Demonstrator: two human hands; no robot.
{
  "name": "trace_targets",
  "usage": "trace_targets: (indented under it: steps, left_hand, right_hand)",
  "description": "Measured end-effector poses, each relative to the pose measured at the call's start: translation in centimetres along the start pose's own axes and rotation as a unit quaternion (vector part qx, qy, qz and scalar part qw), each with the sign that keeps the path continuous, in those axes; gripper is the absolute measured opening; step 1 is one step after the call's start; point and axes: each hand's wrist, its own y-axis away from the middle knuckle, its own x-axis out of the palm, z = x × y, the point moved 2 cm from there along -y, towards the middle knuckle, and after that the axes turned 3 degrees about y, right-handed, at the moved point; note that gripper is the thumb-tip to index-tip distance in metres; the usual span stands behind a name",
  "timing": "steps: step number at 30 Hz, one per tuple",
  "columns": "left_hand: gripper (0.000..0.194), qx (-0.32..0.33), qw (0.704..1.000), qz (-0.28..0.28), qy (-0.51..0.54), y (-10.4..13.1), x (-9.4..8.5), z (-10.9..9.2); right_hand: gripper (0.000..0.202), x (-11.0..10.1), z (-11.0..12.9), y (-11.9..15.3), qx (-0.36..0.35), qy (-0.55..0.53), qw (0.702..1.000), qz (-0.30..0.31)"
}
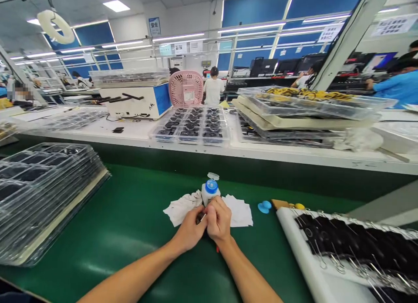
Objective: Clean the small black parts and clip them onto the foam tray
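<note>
My left hand [191, 230] and my right hand [219, 219] meet over the green mat [130, 233], fingers closed around a small dark part [200, 217] that they mostly cover. A bit of red shows below my right hand. Just behind the hands stands a white bottle [205, 194] with a blue cap [211, 186], its clear lid [213, 176] flipped up. A crumpled cloth [183, 208] lies left of the bottle, and a white cloth [240, 211] lies to its right.
Stacked clear trays [58, 198] stand at left. At right, a white rack [294, 237] holds black parts with metal clips, near blue discs [264, 207]. A raised shelf [137, 139] carries a parts tray [192, 124], a pink fan [186, 89] and more trays. People sit or stand beyond.
</note>
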Motion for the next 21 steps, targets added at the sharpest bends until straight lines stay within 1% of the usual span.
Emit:
trace_targets:
  steps: [6, 8, 15, 21]
  left_hand:
    - [0.047, -0.009, 0.998, 0.020, 0.066, -0.5, 0.0, 0.0]
    - [0.049, -0.017, 0.997, 0.015, 0.076, -0.5, 0.1, 0.0]
    - [0.058, -0.046, 0.997, -0.013, 0.061, -0.4, 0.0, 0.4]
    - [0.071, -0.068, 0.996, -0.028, 0.044, -0.6, 0.2, -0.6]
  right_hand:
    - [0.039, 0.1, -0.1, -0.1, 0.026, -0.040, 0.998, -0.034]
    - [0.039, 0.1, -0.1, -0.3, 0.035, -0.043, 0.998, -0.037]
    - [0.041, 0.5, -0.5, -0.6, 0.058, -0.027, 0.997, -0.036]
    - [0.045, 0.7, -0.9, -0.8, 0.094, -0.009, 0.995, -0.032]
